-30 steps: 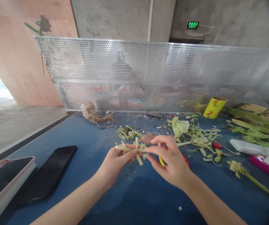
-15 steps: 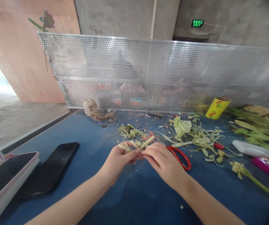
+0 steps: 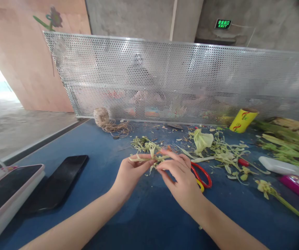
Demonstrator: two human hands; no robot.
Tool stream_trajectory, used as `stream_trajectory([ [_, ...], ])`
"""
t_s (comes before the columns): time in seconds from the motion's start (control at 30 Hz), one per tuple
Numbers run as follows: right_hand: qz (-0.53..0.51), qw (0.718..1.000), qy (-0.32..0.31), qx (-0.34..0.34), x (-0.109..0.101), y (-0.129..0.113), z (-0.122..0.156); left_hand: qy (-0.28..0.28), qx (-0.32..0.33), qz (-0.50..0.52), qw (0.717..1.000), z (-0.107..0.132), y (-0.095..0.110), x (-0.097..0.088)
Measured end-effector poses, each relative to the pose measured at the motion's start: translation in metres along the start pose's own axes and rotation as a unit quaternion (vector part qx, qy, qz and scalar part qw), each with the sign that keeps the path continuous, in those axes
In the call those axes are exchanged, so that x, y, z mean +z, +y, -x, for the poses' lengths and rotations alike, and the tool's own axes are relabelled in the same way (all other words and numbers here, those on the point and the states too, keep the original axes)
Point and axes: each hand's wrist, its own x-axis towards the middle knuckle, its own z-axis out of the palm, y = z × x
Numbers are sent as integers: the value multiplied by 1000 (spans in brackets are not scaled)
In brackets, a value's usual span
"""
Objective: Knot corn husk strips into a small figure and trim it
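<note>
My left hand (image 3: pixel 129 173) pinches a small bunch of pale green plant strips (image 3: pixel 152 152) between thumb and fingers. Thin ends stick up and hang below the grip. My right hand (image 3: pixel 182 175) meets it from the other side, its thumb and a fingertip closed on the strips while another finger is raised. Just behind the hands lies a small heap of curled green trimmings (image 3: pixel 141 143). A pair of scissors with red and yellow handles (image 3: pixel 208 175) rests beside my right hand, its blades hidden.
A perforated metal screen (image 3: pixel 165 80) closes off the back of the blue table (image 3: pixel 139 215). Phones (image 3: pixel 58 182) lie at left, a twine ball (image 3: pixel 101 117) behind them. At right are husk scraps (image 3: pixel 202 140), a yellow roll (image 3: pixel 243 120), a white-and-purple object (image 3: pixel 295 180) and leaves (image 3: pixel 284 147).
My right hand's fingers have lifted and spread from their flatter hold. The strips have turned, with one bunch now standing upright. More of the scissors' yellow handle shows.
</note>
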Motion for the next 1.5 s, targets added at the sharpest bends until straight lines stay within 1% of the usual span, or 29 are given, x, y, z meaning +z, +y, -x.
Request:
stream_trajectory([
  [0.07, -20, 999, 6, 42, 0, -1, 0, 8, 10, -13, 1000, 0, 1, 0],
  [0.13, -62, 993, 8, 102, 0, -3, -1, 5, 22, -35, 999, 1, 2, 0],
  [0.27, -135, 967, 4, 214, -2, -5, -4, -8, 40, -95, 995, 1, 4, -1],
  [0.3, -171, 954, 2, 244, -3, -5, -5, -9, 45, -102, 994, 1, 4, -1],
  [0.33, -221, 935, -4, 279, -3, -4, -6, -10, 49, -106, 993, 1, 4, -2],
  [0.4, -330, 876, -28, 351, -3, -1, -8, -21, 51, -100, 993, 2, 4, -2],
  [0.43, -369, 848, -45, 377, -3, 1, -9, -30, 44, -91, 994, 2, 4, -2],
  [0.47, -385, 835, -61, 389, -3, 4, -9, -40, 30, -76, 996, 2, 4, -2],
  [0.5, -372, 844, -69, 380, -4, 6, -9, -47, 12, -60, 997, 1, 4, -3],
  [0.53, -335, 874, -71, 346, -5, 8, -8, -52, -8, -43, 998, 1, 3, -3],
  [0.57, -279, 914, -72, 285, -6, 10, -7, -56, -28, -26, 998, 1, 3, -3],
  [0.6, -211, 953, -72, 205, -8, 11, -6, -59, -46, -11, 997, 0, 2, -4],
  [0.63, -140, 980, -80, 117, -10, 13, -5, -63, -62, 2, 996, 0, 1, -4],
  [0.67, -77, 992, -91, 36, -13, 14, -4, -67, -75, 11, 995, -1, 1, -5],
  [0.7, -30, 994, -102, -28, -15, 14, -3, -69, -88, 16, 994, -1, 0, -5],
  [0.73, -1, 992, -108, -70, -17, 15, -3, -69, -99, 17, 993, -1, 0, -5],
  [0.77, 12, 990, -106, -92, -18, 15, -3, -66, -106, 17, 992, -1, 0, -5],
  [0.8, 12, 990, -101, -97, -19, 16, -3, -63, -109, 14, 992, 0, 0, -5],
  [0.87, -19, 993, -92, -75, -19, 16, -5, -56, -103, 4, 993, 1, 0, -3],
  [0.93, -57, 993, -95, -37, -18, 16, -6, -54, -93, -6, 994, 2, 1, -1],
  [1.0, -74, 992, -100, -16, -17, 15, -7, -53, -96, -13, 994, 3, 1, 0],
  [1.13, -37, 992, -112, -38, -16, 14, -4, -51, -96, 1, 994, 5, 0, 2],
  [1.2, -31, 994, -101, -26, -14, 13, -3, -65, -80, 12, 995, 6, 0, 2],
  [1.23, -40, 995, -92, -2, -14, 13, -3, -74, -71, 14, 995, 7, 0, 2],
  [1.3, -77, 990, -85, 81, -12, 12, -3, -86, -52, 4, 995, 8, 1, 2],
  [1.37, -126, 972, -105, 168, -12, 12, -5, -83, -32, -22, 996, 9, 2, 2],
  [1.4, -147, 961, -117, 201, -13, 12, -6, -82, -24, -36, 996, 10, 3, 1],
  [1.43, -165, 952, -127, 223, -14, 12, -8, -86, -18, -46, 995, 10, 3, 1],
  [1.5, -193, 941, -140, 241, -16, 13, -9, -113, -16, -52, 992, 10, 4, 0],
])
